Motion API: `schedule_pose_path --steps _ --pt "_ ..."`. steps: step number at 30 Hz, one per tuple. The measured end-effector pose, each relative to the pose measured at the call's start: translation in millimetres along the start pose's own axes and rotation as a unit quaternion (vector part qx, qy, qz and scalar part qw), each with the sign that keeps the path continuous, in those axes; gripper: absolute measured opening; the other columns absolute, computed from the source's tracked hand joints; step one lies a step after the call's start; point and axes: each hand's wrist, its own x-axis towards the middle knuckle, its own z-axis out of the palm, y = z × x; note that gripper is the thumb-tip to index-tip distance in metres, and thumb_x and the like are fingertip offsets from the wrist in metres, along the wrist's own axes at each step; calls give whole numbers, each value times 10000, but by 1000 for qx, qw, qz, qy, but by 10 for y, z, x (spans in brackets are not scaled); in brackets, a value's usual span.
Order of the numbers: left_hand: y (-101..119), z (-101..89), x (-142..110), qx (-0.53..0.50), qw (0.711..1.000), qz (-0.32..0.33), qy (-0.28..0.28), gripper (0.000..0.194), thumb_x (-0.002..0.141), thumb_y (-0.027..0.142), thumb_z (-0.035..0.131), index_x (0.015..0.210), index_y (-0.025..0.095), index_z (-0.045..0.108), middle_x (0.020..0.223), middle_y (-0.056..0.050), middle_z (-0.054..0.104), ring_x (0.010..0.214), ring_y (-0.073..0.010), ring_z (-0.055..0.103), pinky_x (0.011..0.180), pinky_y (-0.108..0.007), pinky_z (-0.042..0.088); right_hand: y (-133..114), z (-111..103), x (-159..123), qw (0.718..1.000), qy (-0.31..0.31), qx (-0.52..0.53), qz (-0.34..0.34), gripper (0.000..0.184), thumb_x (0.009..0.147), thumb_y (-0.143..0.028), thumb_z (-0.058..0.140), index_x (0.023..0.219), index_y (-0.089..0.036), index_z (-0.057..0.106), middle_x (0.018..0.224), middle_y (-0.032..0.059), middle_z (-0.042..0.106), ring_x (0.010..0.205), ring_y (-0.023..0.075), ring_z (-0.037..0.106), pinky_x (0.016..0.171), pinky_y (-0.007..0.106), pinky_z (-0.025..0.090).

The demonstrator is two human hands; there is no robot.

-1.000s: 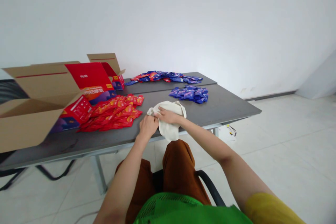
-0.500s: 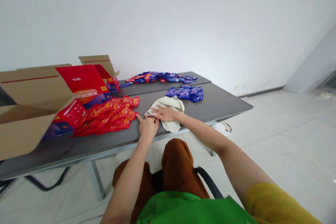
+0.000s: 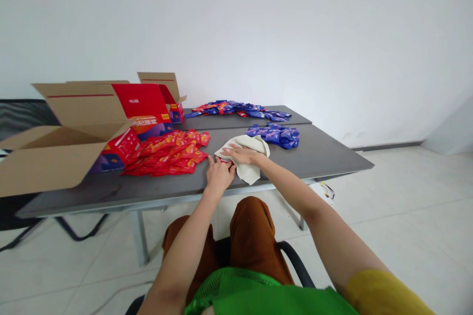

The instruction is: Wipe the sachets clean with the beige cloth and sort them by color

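Note:
A cream cloth bag [image 3: 249, 157] lies at the near edge of the dark grey table [image 3: 325, 150], partly hanging over it. My right hand [image 3: 242, 155] lies flat on the cloth with the fingers stretched out. My left hand [image 3: 219, 174] rests beside the cloth's left end, fingers spread, touching its edge; a bit of red shows under the fingertips. Just left of the hands lies a heap of red sachets [image 3: 170, 151]. A small pile of blue sachets [image 3: 275, 135] sits behind the cloth.
Open cardboard boxes [image 3: 55, 142] with red printed cartons [image 3: 142, 108] stand on the table's left. A mixed blue and red sachet pile [image 3: 236, 108] lies on the far table. My chair's armrest [image 3: 295, 261] is below. Tiled floor spreads to the right.
My left hand has opened from a loose grip on the cloth and now lies spread beside it. My right hand stays flat on the cloth. The camera shifted slightly.

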Motion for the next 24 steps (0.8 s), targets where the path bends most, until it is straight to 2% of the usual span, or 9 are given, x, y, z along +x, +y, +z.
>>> schedule_pose_path --steps 3,6,9,12,16,19,21,24 --pt "-17 -27 25 -9 1000 8 -20 371 897 470 473 1092 299 738 1115 -123 685 1308 -366 436 1015 -473 406 -12 -27 -117 998 -38 33 -36 575 1005 -542 118 1393 -362 502 1517 -67 365 1471 259 148 1162 590 -24" --pt "13 -15 39 -17 999 -15 -30 367 890 460 491 1047 261 756 1033 -131 706 1297 -360 453 1003 -451 424 50 -68 -178 994 -82 59 -35 633 1011 -504 28 1377 -349 521 1497 -84 395 1463 201 189 1184 525 38" --pt "70 32 23 -14 999 -47 3 407 916 407 451 1061 163 743 1104 -182 682 1316 -347 442 1004 -405 429 152 -73 -182 991 -93 82 -48 738 992 -497 -70 1378 -301 528 1502 -76 393 1467 155 161 1197 442 26" --pt "108 78 11 -16 997 -65 27 426 932 363 422 1118 107 708 1214 -221 634 1315 -323 453 997 -375 435 245 -59 -170 989 -76 118 -40 850 950 -506 -175 1398 -279 511 1510 -68 381 1474 160 126 1192 440 -47" --pt "107 105 27 -18 996 -79 22 431 941 347 400 1103 91 706 1271 -237 601 1288 -302 488 990 -360 444 297 -84 -141 996 -16 75 44 766 942 -591 -102 1487 -310 358 1556 -67 279 1481 232 70 1161 549 -100" --pt "97 109 32 -10 997 -68 19 422 944 324 384 1083 109 719 1244 -221 621 1271 -288 506 979 -350 453 271 -107 -107 996 14 14 83 687 955 -628 14 1493 -345 332 1561 -55 268 1475 268 91 1163 586 -52" --pt "90 106 26 -7 998 -64 23 423 946 322 377 1093 122 719 1225 -215 630 1263 -283 511 972 -352 456 224 -99 -104 998 13 -7 59 643 969 -618 75 1485 -351 351 1561 -58 268 1473 277 96 1168 590 -20" --pt "81 91 13 -7 998 -55 28 419 943 342 390 1121 140 712 1223 -210 626 1267 -294 501 971 -365 455 128 -47 -154 1000 -18 5 -23 600 994 -562 83 1473 -354 378 1555 -74 286 1475 272 99 1169 586 -30"
